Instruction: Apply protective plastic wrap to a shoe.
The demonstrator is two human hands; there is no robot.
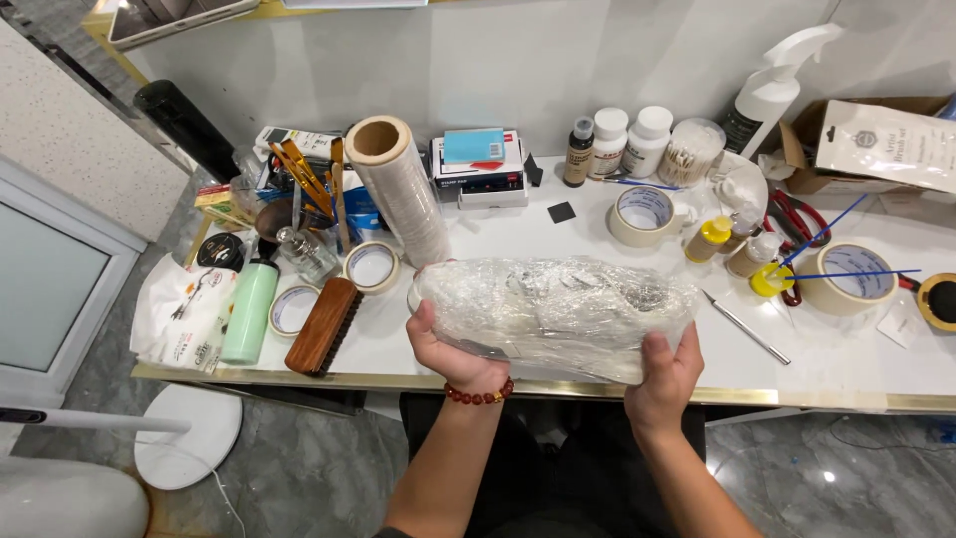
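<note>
Film-wrapped bundle [553, 314] between 2 hands, left hand [453, 354] and right hand [665, 379] fingers clasped around its ends.

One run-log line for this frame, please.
left hand: grips clear-film-wrapped whitish bundle | right hand: grips other end | bundle: above white table edge | nearby: clear stretch-film roll

Single head view: looks steeply down and forward from above onto white worktable [558, 234], close range, wall behind, floor below. No second view shares the scene.
</note>
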